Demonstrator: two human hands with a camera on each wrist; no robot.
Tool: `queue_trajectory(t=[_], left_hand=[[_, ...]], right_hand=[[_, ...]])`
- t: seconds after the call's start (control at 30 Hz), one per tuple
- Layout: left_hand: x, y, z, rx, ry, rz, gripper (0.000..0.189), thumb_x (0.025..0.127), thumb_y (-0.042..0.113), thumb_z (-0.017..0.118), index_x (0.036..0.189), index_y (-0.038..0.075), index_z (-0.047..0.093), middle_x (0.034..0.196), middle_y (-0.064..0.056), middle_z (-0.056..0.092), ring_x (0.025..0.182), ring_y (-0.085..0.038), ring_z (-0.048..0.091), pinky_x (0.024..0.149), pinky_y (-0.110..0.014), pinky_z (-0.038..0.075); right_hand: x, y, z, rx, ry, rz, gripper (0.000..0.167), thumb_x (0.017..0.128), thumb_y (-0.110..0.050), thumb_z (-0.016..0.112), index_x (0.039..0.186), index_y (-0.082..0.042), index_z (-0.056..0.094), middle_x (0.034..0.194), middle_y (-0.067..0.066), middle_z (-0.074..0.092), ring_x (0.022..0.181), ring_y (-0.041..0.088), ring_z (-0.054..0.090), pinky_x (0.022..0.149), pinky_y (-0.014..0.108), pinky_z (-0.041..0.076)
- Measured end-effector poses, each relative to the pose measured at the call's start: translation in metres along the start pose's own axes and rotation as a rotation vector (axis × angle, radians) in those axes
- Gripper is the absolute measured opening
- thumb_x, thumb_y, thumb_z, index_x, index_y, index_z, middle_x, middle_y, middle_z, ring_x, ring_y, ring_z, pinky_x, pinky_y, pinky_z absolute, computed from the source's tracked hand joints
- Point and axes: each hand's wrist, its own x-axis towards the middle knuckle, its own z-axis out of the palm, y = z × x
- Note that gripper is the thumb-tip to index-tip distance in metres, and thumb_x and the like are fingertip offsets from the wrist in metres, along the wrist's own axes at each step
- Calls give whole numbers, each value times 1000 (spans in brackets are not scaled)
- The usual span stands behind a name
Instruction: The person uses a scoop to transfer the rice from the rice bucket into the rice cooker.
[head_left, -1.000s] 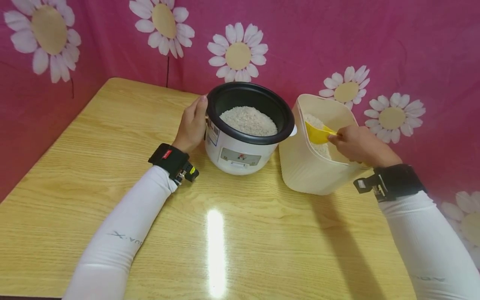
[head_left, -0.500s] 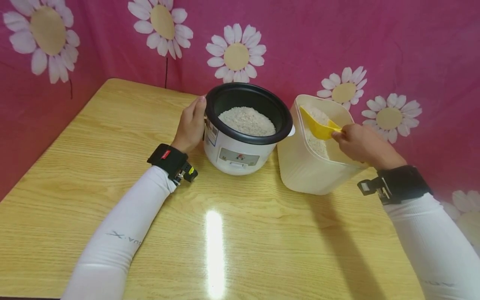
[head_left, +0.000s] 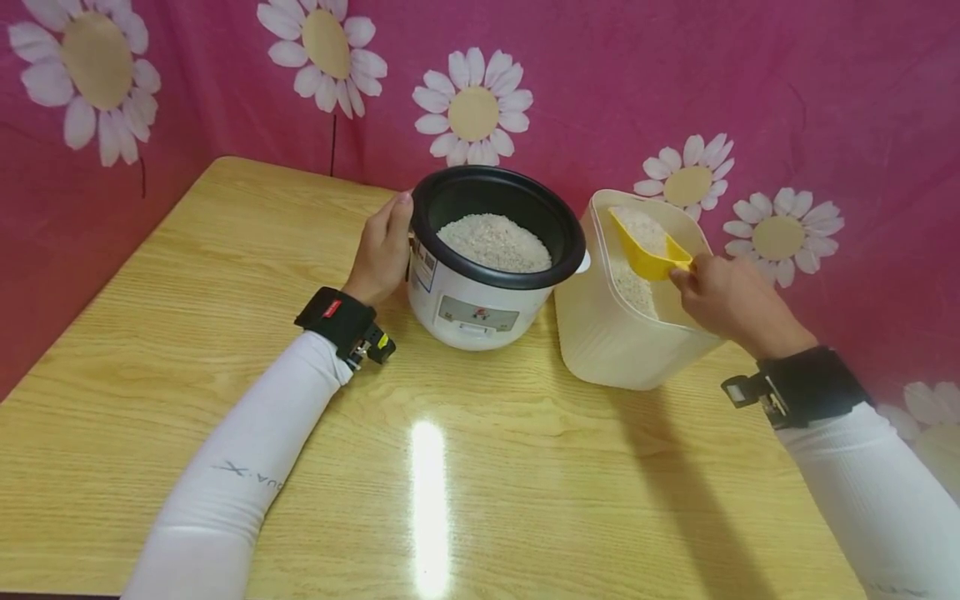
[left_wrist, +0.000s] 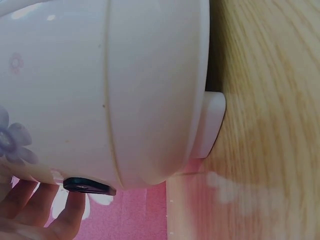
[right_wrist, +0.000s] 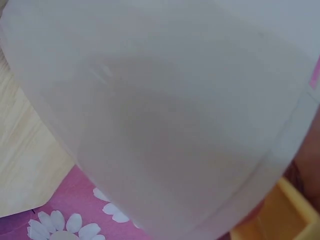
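Pink daisy-print cloth (head_left: 585,100) behind a wood-grain surface (head_left: 315,483): cooker (head_left: 480,312), bin (head_left: 611,342), scoop (head_left: 652,265).
Scoop: yellow, likely light, stiff plastic, loaded with rice (head_left: 643,231), at the bin's mouth, right side; best held level by its handle (head_left: 681,266), as loose grains could spill. Right hand (head_left: 738,300) grips that handle. Cooker: glossy white, round black rim (head_left: 517,277), rice inside, probably heavy and slick; left hand (head_left: 381,250) holds its left side, fingers bent by a dark lug (left_wrist: 86,186). Bin: cream, rounded corners, smooth walls.
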Motion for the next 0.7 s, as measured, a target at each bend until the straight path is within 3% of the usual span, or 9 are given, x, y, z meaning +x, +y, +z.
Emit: queue_trajectory(t=[0.13,0.57,0.7], left_hand=[[0,1,0,3,-5,7,52,113,37,28,153,12,50,156,-9,55,148,-23,48,128,-42,37],[1,2,-1,8,-7,-5,54,112,40,28,154,14,50,157,-8,54,149,-22,48,127,-42,38],[0,0,-1,7,-5,-1,54,112,39,28,153,12,50,157,-10,54,148,-23,48,127,-43,38]], right_hand=[[-3,-2,1,-1,45,9,37,106,-32,49,100,4,57,70,13,48,59,28,47,51,33,44],[-15,1,0,-5,152,-24,37,106,-29,50,87,2,54,67,13,46,54,26,41,46,33,39],[-18,2,0,-8,159,-28,36,106,-29,49,93,4,54,69,14,47,56,26,42,47,34,39]])
